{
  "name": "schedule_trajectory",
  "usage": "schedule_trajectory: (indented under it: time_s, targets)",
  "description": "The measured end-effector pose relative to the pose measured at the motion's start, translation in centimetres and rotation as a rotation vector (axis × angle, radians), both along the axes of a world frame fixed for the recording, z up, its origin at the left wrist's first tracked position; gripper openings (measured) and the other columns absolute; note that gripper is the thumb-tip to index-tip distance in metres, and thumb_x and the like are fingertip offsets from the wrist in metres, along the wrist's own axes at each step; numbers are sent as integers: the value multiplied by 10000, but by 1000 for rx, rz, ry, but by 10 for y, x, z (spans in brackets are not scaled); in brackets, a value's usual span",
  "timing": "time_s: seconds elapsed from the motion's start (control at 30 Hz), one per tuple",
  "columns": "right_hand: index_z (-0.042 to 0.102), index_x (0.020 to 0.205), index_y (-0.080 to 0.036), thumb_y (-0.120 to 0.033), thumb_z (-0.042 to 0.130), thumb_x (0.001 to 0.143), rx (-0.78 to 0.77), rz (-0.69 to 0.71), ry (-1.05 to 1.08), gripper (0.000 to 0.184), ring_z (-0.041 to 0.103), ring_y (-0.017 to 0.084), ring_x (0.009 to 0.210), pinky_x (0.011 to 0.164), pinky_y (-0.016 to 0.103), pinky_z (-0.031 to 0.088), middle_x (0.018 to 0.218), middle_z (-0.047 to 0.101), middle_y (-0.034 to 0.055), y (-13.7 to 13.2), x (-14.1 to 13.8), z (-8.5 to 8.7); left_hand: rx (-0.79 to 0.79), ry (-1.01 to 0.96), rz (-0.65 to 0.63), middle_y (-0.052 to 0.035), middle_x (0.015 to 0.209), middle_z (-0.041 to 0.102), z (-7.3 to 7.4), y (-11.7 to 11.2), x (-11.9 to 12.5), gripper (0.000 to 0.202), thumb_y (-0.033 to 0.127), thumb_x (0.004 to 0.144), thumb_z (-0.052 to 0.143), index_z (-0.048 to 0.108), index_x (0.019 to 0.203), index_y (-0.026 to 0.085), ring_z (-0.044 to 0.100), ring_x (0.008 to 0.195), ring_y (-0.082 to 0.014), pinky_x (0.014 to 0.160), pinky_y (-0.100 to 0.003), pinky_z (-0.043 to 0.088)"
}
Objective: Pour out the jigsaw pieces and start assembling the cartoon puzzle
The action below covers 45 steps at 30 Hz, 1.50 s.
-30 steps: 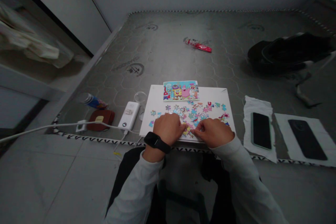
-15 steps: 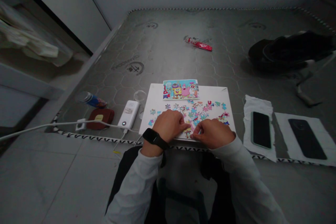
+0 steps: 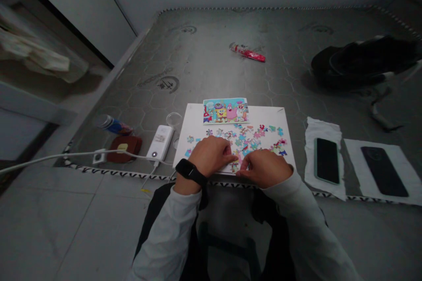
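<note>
Loose jigsaw puzzle pieces (image 3: pixel 245 142) lie scattered over a white board (image 3: pixel 193 118). A cartoon picture card (image 3: pixel 226 111) rests flat at the board's back edge. My left hand (image 3: pixel 212 154), with a black watch (image 3: pixel 187 170) on its wrist, curls over the front of the board, fingertips closed at a small group of pieces (image 3: pixel 234 166). From the other side, my right hand (image 3: pixel 263 167) pinches at the same group, thumb and forefinger close together. The fingers partly cover what each hand holds.
Left of the board are a white power bank (image 3: pixel 160 144) with cables, a brown case (image 3: pixel 124 148) and a blue can (image 3: pixel 115 125). At right, a phone (image 3: pixel 326 160) and a dark phone-shaped item (image 3: pixel 384 171) lie on paper. A red wrapper (image 3: pixel 249 52) lies farther back.
The whole view has shifted slightly. My right hand has edged a little left along the front of the board; my left hand stays almost in place at the pieces.
</note>
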State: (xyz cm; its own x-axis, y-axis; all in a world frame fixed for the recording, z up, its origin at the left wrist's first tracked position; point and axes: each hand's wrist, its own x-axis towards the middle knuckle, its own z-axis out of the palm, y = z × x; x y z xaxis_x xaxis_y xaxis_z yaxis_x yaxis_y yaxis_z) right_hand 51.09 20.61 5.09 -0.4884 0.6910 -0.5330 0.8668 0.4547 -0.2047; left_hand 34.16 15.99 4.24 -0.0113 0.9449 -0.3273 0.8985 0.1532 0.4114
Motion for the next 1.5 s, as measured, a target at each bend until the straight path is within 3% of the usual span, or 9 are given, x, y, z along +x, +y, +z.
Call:
schedule_trajectory:
  time_s: [0.4, 0.57, 0.8, 0.97, 1.1, 1.3, 1.5]
  targets:
    - [794, 797, -305, -439, 712, 796, -32, -1, 43, 157, 693, 257, 872, 684, 332, 412, 854, 766, 48, -2, -3, -3, 12, 8, -4, -45, 773, 740, 3, -2, 1, 232, 425, 855, 677, 723, 793, 206, 644, 726, -191, 637, -288, 393]
    - [791, 798, -287, -447, 723, 800, -71, -22, 109, 174, 648, 183, 710, 628, 292, 374, 740, 732, 12, 16, 9, 1, 40, 21, 34, -56, 823, 743, 7, -5, -5, 252, 431, 899, 645, 721, 830, 201, 647, 760, -189, 675, -290, 411]
    - [764, 774, -246, -458, 703, 826, -4, -97, 207, 226, 561, 120, 575, 583, 271, 338, 609, 644, -28, 44, 20, -2, 68, 128, 97, -60, 841, 732, 17, -5, -18, 340, 516, 921, 602, 715, 843, 205, 633, 751, -190, 671, -290, 392]
    - [746, 781, -240, -534, 663, 845, 16, -27, 296, 312, 518, 124, 512, 543, 282, 319, 570, 618, -25, 49, 25, -8, 46, 183, 90, -46, 769, 718, 20, 1, -22, 377, 554, 913, 574, 720, 834, 216, 612, 688, -181, 656, -285, 380]
    - [733, 776, -247, -564, 667, 841, 44, -13, 250, 330, 526, 138, 506, 534, 289, 311, 564, 619, -19, 54, 29, -9, 15, 227, 64, -39, 732, 708, 16, 6, -23, 378, 566, 903, 580, 724, 826, 226, 601, 659, -179, 641, -284, 367]
    - [699, 745, -256, -520, 644, 861, 160, 32, 181, 293, 559, 171, 532, 544, 302, 323, 561, 620, -1, 55, 31, -2, -16, 225, 25, -27, 753, 709, 9, 3, -25, 307, 529, 881, 629, 726, 836, 242, 594, 656, -176, 642, -289, 352]
    - [700, 774, -274, -560, 599, 875, 219, 62, 145, 319, 555, 175, 508, 496, 296, 292, 590, 639, 7, 44, 33, 6, -10, 238, 36, -30, 758, 709, 16, -1, -24, 314, 528, 898, 612, 723, 835, 242, 591, 648, -176, 614, -293, 331]
